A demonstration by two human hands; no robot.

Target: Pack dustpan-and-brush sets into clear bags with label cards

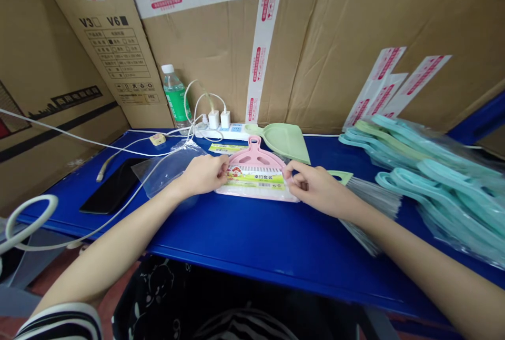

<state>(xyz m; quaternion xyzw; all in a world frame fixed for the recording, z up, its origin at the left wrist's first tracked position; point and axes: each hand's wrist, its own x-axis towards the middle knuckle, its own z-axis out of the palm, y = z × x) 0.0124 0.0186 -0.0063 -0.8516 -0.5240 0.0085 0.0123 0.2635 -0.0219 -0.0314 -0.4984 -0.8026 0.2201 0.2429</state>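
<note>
A pink dustpan-and-brush set [255, 157] lies on the blue table in front of me, with a yellow-green printed card [262, 177] across its front. My left hand [207, 173] pinches the left edge of the set. At the opposite edge, my right hand [310, 182] has its fingers curled and closed on the right corner. Whether a clear bag surrounds the set is hard to make out. Just behind it lies a light green dustpan [286, 141]. A green handle end [340, 176] pokes out beyond my right hand, its other part hidden.
Teal bagged sets [445, 187] are heaped at right, beside a stack of clear bags [373, 208]. A clear plastic bag [163, 174] and a black phone [112, 186] lie left. Behind stand a bottle [176, 95], a power strip [232, 132] with cables, and cardboard boxes [221, 45].
</note>
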